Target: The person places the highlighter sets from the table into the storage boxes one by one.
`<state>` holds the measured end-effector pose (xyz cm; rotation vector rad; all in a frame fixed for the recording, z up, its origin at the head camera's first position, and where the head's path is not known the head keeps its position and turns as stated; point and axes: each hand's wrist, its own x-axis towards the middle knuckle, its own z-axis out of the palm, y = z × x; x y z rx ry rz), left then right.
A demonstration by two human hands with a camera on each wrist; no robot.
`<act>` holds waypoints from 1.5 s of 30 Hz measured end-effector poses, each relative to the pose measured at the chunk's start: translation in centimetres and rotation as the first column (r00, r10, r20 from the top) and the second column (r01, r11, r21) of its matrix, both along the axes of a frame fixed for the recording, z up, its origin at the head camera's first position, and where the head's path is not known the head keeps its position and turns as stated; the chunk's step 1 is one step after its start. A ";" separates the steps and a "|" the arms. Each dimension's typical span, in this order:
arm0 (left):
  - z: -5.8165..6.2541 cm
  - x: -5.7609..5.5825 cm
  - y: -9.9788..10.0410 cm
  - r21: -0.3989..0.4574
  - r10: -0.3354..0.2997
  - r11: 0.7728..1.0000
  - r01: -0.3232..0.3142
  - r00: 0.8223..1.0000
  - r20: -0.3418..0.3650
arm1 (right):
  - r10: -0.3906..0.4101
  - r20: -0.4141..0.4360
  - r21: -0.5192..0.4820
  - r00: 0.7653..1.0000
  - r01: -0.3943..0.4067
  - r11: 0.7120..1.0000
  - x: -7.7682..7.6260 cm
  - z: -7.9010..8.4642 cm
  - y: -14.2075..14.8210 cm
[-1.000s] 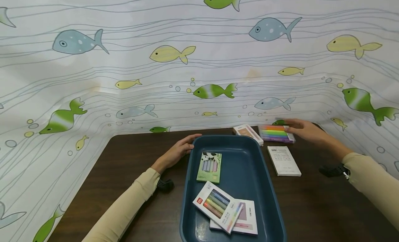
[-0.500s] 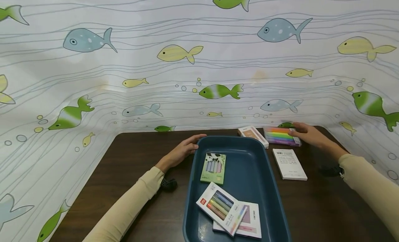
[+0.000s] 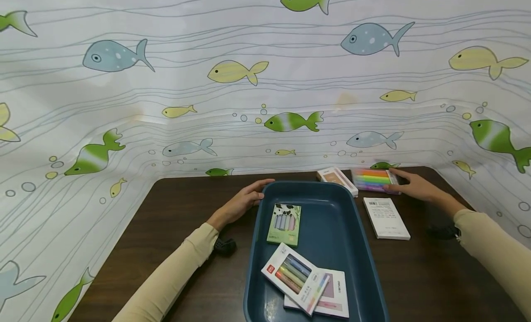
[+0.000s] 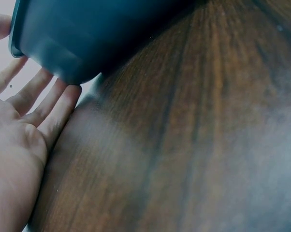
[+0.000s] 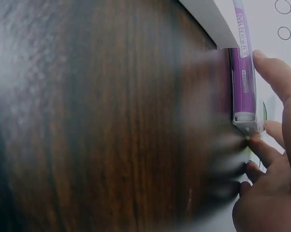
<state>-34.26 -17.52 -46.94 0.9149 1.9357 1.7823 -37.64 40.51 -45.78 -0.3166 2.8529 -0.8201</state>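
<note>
At the back right of the table, my right hand (image 3: 416, 187) grips the right end of a clear pack of rainbow-coloured markers (image 3: 370, 178). Thumb and fingers lie about that end; in the right wrist view a purple marker (image 5: 243, 84) shows beside the thumb. My left hand (image 3: 238, 203) rests against the far left corner of a dark blue tray (image 3: 336, 239). Its fingers stretch along the tray's outer wall (image 4: 92, 38) in the left wrist view. In the tray lie a green pen box (image 3: 284, 224), a white box with coloured pens (image 3: 295, 278) and, partly beneath it, another white box (image 3: 338, 294).
A white box with printed text (image 3: 386, 218) lies right of the tray. Another white box with a tan panel (image 3: 338, 180) stands behind the tray's far right corner, beside the markers. A fish-patterned sheet (image 3: 232, 142) rises behind the dark wooden table (image 3: 186, 206).
My right hand has come down and closed about the right end of the marker pack. The left hand stays at the tray corner. The head view has shifted slightly.
</note>
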 end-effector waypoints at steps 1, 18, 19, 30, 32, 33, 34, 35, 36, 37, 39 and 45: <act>0.0 0.0 0.0 0.001 -0.001 1.000 0.001 1.000 0.000 | -0.002 -0.005 -0.003 1.000 0.002 1.000 0.0 -0.1 0.0; -0.1 0.2 -0.1 0.004 -0.006 1.000 0.006 1.000 -0.007 | -0.100 -0.111 -0.298 0.989 0.063 0.952 1.7 -0.5 -1.8; -0.1 0.2 -0.2 0.007 -0.006 1.000 0.006 1.000 -0.003 | -0.102 -0.124 -0.302 0.987 0.060 0.951 1.7 -0.4 -2.0; -0.1 0.2 -0.1 0.017 -0.016 1.000 0.016 1.000 -0.005 | -0.178 0.030 -0.324 0.983 0.178 0.929 1.6 0.4 -2.2; 0.0 0.1 -0.1 0.016 -0.014 1.000 0.014 1.000 -0.008 | -0.190 0.078 -0.359 0.979 0.206 0.910 1.6 0.7 -2.3; 0.0 0.1 -0.2 0.013 -0.011 1.000 0.011 1.000 -0.011 | -0.190 0.095 -0.373 0.977 0.212 0.903 1.6 0.9 -2.4; 0.0 0.1 -0.2 0.011 -0.008 1.000 0.009 1.000 -0.011 | -0.188 0.105 -0.380 0.977 0.214 0.900 1.6 1.1 -2.4; 0.0 0.1 -0.2 0.009 -0.005 1.000 0.006 1.000 -0.009 | -0.183 0.114 -0.386 0.977 0.213 0.898 1.6 1.3 -2.5; -0.1 0.0 -0.2 0.006 -0.001 1.000 0.002 1.000 -0.008 | -0.176 0.120 -0.387 0.977 0.209 0.898 1.6 1.4 -2.4; -0.1 0.0 -0.2 0.002 0.002 1.000 -0.002 1.000 -0.008 | -0.169 0.124 -0.386 0.978 0.205 0.899 1.6 1.6 -2.4; -0.2 0.0 -0.1 0.000 0.005 1.000 -0.005 1.000 -0.006 | -0.161 0.130 -0.381 0.978 0.199 0.903 1.5 1.8 -2.4; -0.1 0.0 -0.1 0.002 0.005 1.000 -0.005 1.000 -0.010 | -0.156 0.142 -0.384 0.977 0.200 0.901 1.7 2.3 -2.6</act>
